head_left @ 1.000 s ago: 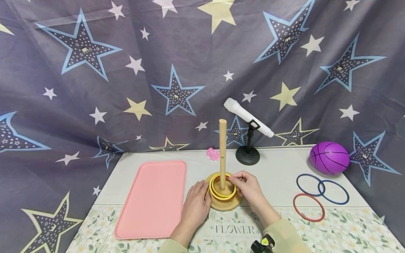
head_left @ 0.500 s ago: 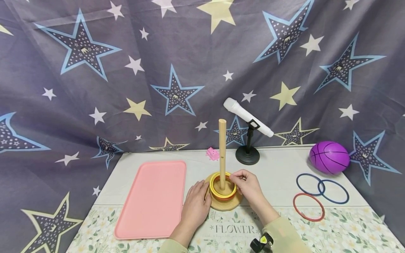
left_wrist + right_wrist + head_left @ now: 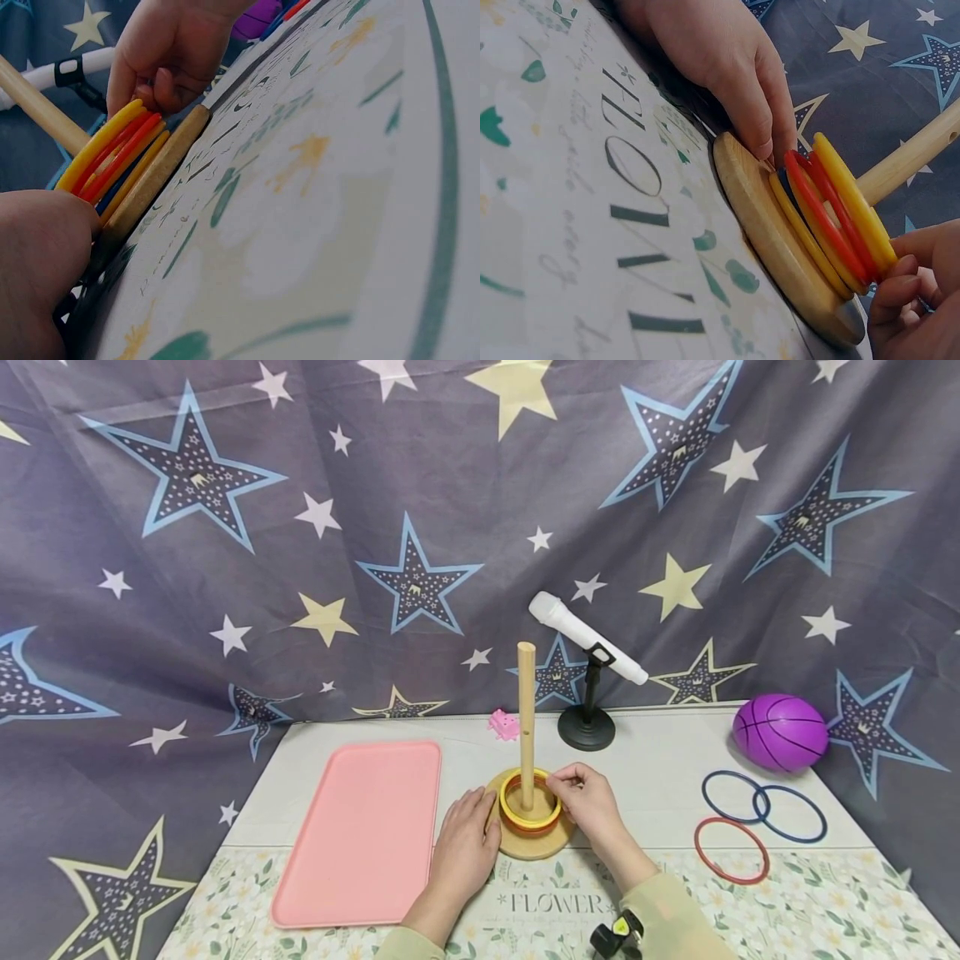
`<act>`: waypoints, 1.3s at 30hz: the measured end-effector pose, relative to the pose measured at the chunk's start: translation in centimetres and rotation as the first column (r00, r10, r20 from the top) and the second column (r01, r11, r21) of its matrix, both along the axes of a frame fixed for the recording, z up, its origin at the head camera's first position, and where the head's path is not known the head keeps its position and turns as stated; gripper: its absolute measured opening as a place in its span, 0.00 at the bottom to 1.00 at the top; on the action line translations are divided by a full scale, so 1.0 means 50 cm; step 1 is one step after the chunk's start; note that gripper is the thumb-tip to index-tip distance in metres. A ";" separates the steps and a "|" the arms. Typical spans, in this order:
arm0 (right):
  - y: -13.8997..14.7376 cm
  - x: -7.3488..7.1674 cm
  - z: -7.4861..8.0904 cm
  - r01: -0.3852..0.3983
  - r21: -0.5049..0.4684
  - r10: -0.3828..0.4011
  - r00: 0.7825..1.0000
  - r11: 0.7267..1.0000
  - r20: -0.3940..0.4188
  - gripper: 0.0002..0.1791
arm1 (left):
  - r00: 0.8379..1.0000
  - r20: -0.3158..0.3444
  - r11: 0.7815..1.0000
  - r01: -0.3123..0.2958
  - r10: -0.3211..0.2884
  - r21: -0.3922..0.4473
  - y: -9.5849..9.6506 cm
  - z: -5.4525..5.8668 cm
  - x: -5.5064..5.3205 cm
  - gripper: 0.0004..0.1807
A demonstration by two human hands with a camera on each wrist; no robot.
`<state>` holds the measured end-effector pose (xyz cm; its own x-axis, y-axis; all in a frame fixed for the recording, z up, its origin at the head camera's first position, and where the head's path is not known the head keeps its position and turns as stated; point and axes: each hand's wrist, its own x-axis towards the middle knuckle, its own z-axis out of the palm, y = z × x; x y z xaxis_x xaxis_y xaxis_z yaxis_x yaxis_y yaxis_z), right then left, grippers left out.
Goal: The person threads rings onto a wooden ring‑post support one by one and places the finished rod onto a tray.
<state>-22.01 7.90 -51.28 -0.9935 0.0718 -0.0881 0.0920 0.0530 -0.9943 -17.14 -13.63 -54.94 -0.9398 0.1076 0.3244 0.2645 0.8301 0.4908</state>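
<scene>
Pinching one yellow ring (image 3: 851, 196)

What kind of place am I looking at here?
Probably a tabletop play corner, perhaps staged: a star-patterned cloth hangs behind a table bearing a wooden ring-stacking peg and a purple ball.

The stacked blue ring (image 3: 783, 179) is mostly hidden by neighbouring rings (image 3: 817, 207); the purple basketball (image 3: 253, 21) is cropped by the left wrist view's top edge.

bright head view, dimmer wrist views
</scene>
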 end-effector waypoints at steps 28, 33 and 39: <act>0.091 0.016 0.073 0.011 0.122 -0.004 0.998 0.992 -0.061 0.10 | 1.000 0.023 1.000 -0.005 0.005 0.004 -0.002 0.003 0.000 0.27; 0.136 0.025 0.082 0.009 0.153 -0.001 0.999 0.988 -0.054 0.11 | 1.000 0.030 1.000 -0.005 0.005 0.008 -0.002 0.001 -0.001 0.27; 0.193 0.035 0.074 0.029 0.159 -0.023 0.999 0.987 -0.038 0.14 | 0.999 0.036 1.000 -0.005 0.004 0.009 -0.003 -0.002 -0.002 0.27</act>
